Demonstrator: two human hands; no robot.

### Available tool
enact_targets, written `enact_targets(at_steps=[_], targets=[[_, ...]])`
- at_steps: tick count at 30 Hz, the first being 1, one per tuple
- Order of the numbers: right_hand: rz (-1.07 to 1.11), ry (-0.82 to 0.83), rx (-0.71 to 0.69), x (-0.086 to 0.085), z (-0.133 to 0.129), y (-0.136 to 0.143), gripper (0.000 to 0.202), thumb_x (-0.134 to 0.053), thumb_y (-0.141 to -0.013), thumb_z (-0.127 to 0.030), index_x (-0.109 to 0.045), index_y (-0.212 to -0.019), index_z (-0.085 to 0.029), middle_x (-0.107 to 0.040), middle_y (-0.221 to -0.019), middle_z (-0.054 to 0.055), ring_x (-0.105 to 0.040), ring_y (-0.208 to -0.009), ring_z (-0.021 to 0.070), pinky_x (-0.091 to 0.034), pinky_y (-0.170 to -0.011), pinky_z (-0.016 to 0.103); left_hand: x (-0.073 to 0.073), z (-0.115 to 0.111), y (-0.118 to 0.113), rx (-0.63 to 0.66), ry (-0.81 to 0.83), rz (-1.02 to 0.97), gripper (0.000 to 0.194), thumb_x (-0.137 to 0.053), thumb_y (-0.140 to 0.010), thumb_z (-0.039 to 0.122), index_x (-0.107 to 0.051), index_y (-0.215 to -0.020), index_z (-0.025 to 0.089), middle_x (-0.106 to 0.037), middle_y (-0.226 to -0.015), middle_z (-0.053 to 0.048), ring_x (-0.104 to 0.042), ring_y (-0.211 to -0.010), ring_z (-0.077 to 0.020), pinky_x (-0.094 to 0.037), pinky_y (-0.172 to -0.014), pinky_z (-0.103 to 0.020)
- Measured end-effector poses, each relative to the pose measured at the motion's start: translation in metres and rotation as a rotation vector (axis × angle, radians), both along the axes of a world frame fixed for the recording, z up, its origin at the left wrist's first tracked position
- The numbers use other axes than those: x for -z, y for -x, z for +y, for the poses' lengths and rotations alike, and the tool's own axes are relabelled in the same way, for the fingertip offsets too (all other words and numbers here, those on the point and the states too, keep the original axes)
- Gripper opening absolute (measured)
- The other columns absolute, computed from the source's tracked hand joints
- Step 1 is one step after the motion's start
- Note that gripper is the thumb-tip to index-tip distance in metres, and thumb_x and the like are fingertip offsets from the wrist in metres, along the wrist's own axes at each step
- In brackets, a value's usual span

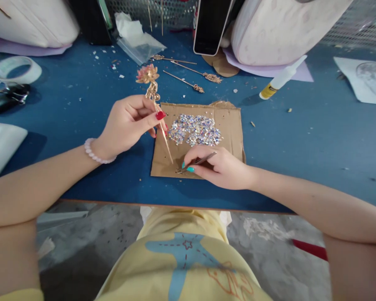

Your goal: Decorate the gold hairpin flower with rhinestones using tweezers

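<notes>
My left hand [128, 121] is closed round a gold hairpin [152, 91]. The hairpin carries a pink and gold flower [147, 74] at its upper end, and its long thin stem slants down over a cardboard sheet [233, 125]. Lower on the same cardboard, my right hand [219, 167] pinches dark tweezers [203, 159]. Their tips are close to the cardboard near its front edge; whether they grip a small piece I cannot tell. Just beyond the right hand lies a patch of small shiny multicoloured chips [203, 128].
Several gold hairpins [188, 82] lie behind the cardboard. A glue bottle [282, 78] stands to the right. Tape [17, 70] and a black tool [8, 98] are at the left. A phone [210, 27], white bags [269, 31] and a plastic pouch [141, 44] line the back.
</notes>
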State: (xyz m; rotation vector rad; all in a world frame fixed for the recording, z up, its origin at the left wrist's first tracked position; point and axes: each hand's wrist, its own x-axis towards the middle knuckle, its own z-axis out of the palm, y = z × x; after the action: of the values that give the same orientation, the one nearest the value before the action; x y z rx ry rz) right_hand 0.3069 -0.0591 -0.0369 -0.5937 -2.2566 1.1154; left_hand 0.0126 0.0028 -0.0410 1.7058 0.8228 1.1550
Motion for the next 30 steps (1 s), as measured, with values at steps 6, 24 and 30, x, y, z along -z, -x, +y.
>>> enact_targets(at_steps=[6, 24, 30], targets=[[0.024, -0.026, 0.009, -0.002, 0.001, 0.0, 0.013, -0.058, -0.116, -0.018, -0.07, -0.112, -0.02, -0.082, -0.108, 0.008, -0.074, -0.086, 0.0155, -0.064, -0.084, 0.032, -0.006, -0.007, -0.001, 0.066, 0.027, 0.092, 0.037, -0.102, -0.103, 0.047, -0.073, -0.089, 0.028, -0.092, -0.088, -0.001, -0.091, -0.074, -0.0264, -0.068, -0.055, -0.032], [0.026, -0.033, 0.042, -0.004, 0.001, -0.002, 0.013, -0.058, -0.113, -0.02, -0.071, -0.111, -0.019, -0.078, -0.095, 0.002, -0.065, -0.072, 0.0112, -0.051, -0.069, 0.026, -0.012, -0.016, -0.002, 0.166, 0.062, 0.101, 0.04, -0.104, -0.101, 0.052, -0.073, -0.091, 0.029, -0.087, -0.083, 0.002, -0.088, -0.067, -0.0225, -0.076, -0.065, -0.034], [0.015, 0.007, 0.04, -0.003, 0.001, -0.001, 0.014, -0.058, -0.113, -0.02, -0.071, -0.113, -0.019, -0.076, -0.093, 0.001, -0.064, -0.072, 0.0113, -0.051, -0.069, 0.026, -0.016, -0.017, -0.003, 0.186, 0.075, 0.114, 0.047, -0.1, -0.105, 0.062, -0.071, -0.092, 0.028, -0.087, -0.085, 0.001, -0.088, -0.07, -0.0224, -0.079, -0.074, -0.038]])
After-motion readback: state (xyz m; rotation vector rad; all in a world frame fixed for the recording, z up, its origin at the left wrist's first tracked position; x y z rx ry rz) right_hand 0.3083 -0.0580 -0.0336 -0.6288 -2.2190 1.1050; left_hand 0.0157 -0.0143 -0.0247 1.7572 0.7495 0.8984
